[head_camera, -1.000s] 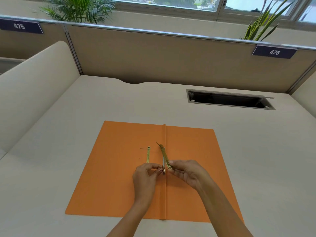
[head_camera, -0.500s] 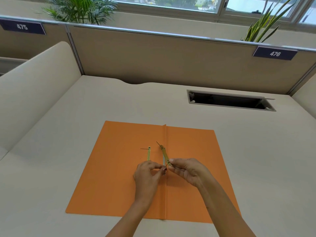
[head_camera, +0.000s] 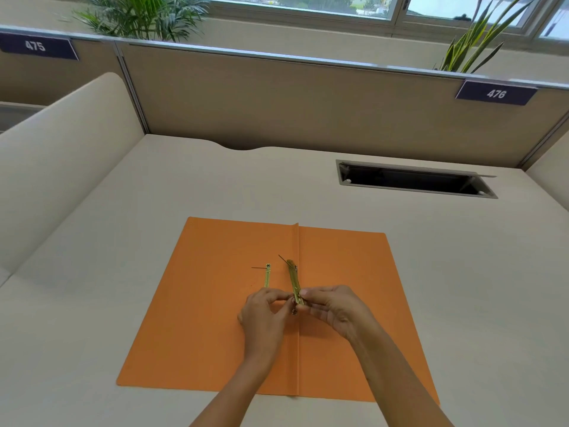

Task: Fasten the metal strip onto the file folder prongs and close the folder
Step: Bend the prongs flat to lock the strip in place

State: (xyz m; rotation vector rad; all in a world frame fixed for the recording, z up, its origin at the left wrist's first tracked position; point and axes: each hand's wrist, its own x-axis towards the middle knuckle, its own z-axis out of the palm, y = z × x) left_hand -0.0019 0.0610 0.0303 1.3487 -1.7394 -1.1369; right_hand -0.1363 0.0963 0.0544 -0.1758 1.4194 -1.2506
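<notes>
Fingertips of the left hand (head_camera: 264, 312) and right hand (head_camera: 335, 309) were pinched on the metal strip (head_camera: 294, 283), which pointed toward 11 o'clock over the open folder (head_camera: 354, 288).

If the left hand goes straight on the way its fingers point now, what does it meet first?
The left hand points up and to the right; its fingertips seem already at the metal strip that the right hand pinches. Depth is unclear.

Reading "475" in white digits on a dark plate (head_camera: 37, 47) hanging at the top edge of the left partition (head_camera: 70, 75). Reading "476" in white digits on a matching dark plate (head_camera: 496, 93) hanging at the top edge of the back partition (head_camera: 308, 97), far right.
</notes>
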